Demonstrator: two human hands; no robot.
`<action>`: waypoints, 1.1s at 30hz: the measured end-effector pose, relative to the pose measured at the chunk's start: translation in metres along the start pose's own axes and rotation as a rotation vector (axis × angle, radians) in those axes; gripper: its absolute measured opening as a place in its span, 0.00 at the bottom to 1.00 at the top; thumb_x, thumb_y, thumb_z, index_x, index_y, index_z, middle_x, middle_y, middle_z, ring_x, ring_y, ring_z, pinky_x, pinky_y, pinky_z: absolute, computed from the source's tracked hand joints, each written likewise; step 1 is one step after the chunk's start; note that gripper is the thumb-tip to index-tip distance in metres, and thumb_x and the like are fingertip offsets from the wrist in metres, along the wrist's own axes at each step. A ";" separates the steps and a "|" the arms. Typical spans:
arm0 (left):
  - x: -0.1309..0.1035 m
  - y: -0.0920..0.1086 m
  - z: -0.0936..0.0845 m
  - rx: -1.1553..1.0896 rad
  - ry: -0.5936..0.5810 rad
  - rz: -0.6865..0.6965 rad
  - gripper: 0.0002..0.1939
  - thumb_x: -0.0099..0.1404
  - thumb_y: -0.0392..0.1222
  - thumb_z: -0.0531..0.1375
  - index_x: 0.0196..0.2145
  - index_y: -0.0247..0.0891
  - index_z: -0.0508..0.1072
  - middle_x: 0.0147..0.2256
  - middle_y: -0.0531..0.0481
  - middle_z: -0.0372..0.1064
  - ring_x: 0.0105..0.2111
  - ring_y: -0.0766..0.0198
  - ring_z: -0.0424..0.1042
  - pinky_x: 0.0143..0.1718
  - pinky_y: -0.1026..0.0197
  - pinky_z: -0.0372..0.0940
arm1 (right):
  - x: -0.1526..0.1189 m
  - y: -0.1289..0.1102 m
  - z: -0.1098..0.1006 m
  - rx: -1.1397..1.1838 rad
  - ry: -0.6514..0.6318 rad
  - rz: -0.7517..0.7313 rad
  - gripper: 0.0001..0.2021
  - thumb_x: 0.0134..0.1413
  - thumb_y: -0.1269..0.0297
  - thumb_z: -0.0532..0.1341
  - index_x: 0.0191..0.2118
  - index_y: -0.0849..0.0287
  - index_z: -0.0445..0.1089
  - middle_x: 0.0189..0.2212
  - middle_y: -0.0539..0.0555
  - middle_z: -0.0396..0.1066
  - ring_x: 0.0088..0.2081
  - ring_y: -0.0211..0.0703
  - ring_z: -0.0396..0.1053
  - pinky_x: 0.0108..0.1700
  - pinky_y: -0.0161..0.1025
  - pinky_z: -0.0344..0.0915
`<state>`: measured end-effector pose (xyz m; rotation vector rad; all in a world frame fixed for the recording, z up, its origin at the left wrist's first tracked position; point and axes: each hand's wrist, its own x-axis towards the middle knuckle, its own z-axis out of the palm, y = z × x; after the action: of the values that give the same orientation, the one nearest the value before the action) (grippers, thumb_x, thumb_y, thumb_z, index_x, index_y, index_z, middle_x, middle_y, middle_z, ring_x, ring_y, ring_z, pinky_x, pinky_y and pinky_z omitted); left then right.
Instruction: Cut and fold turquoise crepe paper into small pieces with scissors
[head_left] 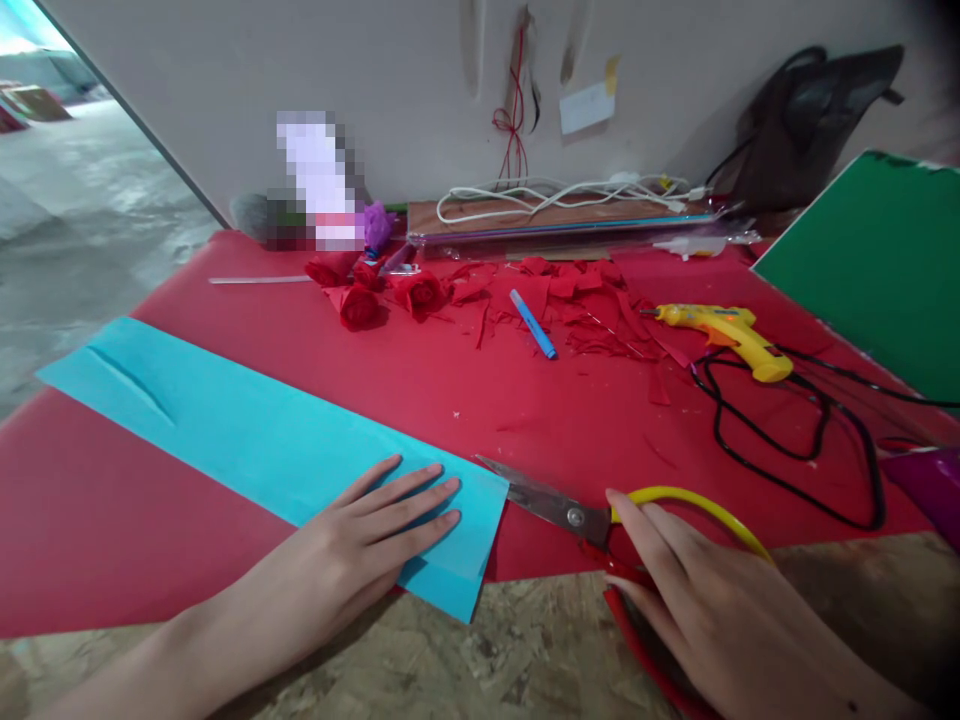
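Observation:
A long strip of light blue paper point(247, 425) lies slantwise across the red sheet, its right end reaching past the sheet's front edge. My left hand point(375, 540) rests flat on the paper near that end, fingers spread. In my right hand point(690, 590) are scissors point(559, 505) with one yellow and one red handle. Their blades point left, and the tips lie at the upper right corner of the blue paper.
Red paper roses point(356, 303), red scraps point(555, 290) and a blue marker point(534, 325) lie behind the paper. A yellow glue gun point(727, 335) with a looped black cord point(720, 430) sits right, near a green board point(877, 270). White cable point(487, 205) lies at the wall.

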<state>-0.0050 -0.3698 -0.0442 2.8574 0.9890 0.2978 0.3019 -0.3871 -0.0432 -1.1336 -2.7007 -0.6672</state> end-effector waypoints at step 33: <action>-0.001 0.000 0.003 -0.014 0.011 0.005 0.21 0.65 0.33 0.47 0.55 0.42 0.58 0.55 0.51 0.59 0.59 0.63 0.49 0.61 0.51 0.41 | 0.010 -0.013 -0.008 -0.108 -0.038 0.087 0.18 0.56 0.69 0.43 0.43 0.77 0.64 0.32 0.67 0.70 0.24 0.44 0.69 0.18 0.37 0.62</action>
<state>-0.0054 -0.3707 -0.0475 2.8497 0.9779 0.3195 0.2854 -0.3921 -0.0370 -1.2943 -2.6567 -0.7940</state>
